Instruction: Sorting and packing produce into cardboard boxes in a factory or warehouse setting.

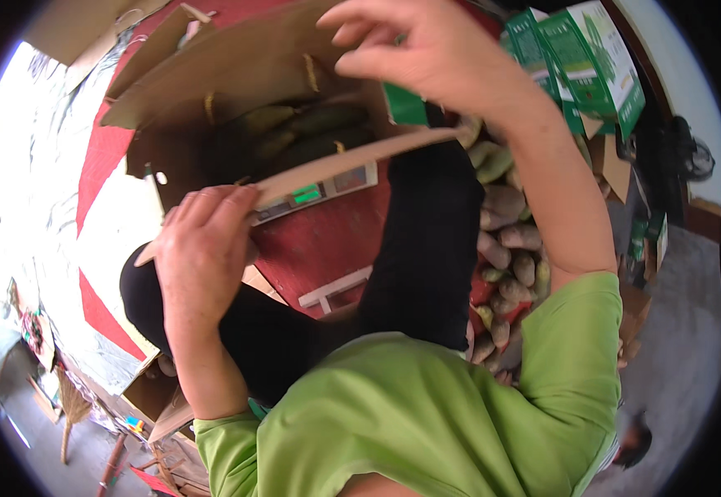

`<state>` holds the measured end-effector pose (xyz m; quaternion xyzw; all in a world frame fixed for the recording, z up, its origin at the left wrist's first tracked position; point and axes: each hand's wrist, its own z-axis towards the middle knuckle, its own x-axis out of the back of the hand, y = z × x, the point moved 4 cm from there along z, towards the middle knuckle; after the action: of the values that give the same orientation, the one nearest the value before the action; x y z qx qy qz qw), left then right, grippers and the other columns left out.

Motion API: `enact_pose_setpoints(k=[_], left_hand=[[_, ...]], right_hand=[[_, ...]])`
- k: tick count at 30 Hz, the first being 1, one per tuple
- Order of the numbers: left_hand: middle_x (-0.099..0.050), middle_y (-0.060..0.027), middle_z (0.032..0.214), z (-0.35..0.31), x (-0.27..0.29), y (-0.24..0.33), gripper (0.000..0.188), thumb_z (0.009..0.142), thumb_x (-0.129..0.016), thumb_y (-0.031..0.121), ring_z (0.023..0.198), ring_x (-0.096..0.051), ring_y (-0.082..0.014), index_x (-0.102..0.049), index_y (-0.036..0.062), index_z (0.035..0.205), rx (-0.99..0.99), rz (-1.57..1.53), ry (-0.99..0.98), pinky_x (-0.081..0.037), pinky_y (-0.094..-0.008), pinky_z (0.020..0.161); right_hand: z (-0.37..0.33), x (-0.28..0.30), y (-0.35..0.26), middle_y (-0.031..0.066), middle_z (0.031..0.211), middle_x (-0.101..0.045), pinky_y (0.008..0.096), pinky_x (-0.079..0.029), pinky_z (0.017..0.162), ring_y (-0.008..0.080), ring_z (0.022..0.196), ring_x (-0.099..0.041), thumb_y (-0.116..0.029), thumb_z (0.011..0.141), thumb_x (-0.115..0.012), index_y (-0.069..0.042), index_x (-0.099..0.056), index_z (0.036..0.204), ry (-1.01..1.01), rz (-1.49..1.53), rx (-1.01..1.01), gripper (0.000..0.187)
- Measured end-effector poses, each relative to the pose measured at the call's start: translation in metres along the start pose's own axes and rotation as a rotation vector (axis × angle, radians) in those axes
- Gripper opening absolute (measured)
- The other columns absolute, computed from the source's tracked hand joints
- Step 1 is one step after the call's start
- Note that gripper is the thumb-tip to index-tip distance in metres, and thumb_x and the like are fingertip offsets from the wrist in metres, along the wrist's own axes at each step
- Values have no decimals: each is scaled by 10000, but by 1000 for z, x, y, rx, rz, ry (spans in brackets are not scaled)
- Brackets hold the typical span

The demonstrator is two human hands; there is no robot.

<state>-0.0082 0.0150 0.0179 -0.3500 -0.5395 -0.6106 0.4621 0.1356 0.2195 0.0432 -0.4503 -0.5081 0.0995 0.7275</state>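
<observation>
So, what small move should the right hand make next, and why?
Perhaps lower the right hand to the far flap of the cardboard box and fold it inward. The box lies open over long green vegetables, the left hand holds the near flap, and the right hand looks empty.

your right hand (414, 54) is blurred, its top cut off by the upper edge. the brown cardboard flap (360, 157) under your left hand (203, 236) hides part of the pale panel with a glowing green display (306, 195), its readout too small to tell. shadow blurs the long dark green vegetables (323, 122) inside the open brown cardboard box (166, 151).
</observation>
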Motion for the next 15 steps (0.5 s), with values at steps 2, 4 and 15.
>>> enact_pose_setpoints(k=[2, 4, 15], left_hand=[[-641, -98, 946, -1, -3, -4, 233, 765, -641, 61, 879, -612, -287, -656, 61, 998, 12, -8, -7, -485, -391, 787], [-652, -117, 955, 3, -4, 0, 215, 783, -628, 41, 885, -622, -300, -664, 38, 996, 36, -38, -9, -490, -384, 795], [-679, -108, 958, -3, -15, -10, 201, 868, -606, -29, 860, -647, -212, -658, -19, 1062, -32, -29, 102, -521, -307, 757]], right_hand=[[-37, 32, 5, 72, 994, -632, 232, -493, 734, 98, 839, -609, -80, 883, -633, 31, -558, 1184, 38, 201, -246, 329], [-84, 48, 48, 58, 991, -633, 228, -489, 741, 99, 817, -615, -86, 878, -641, 25, -562, 1181, 193, 376, -279, 332], [-451, -66, 230, 75, 938, -676, 304, -498, 770, 128, 863, -604, -94, 837, -665, 32, -626, 1103, 364, 166, -990, 297]])
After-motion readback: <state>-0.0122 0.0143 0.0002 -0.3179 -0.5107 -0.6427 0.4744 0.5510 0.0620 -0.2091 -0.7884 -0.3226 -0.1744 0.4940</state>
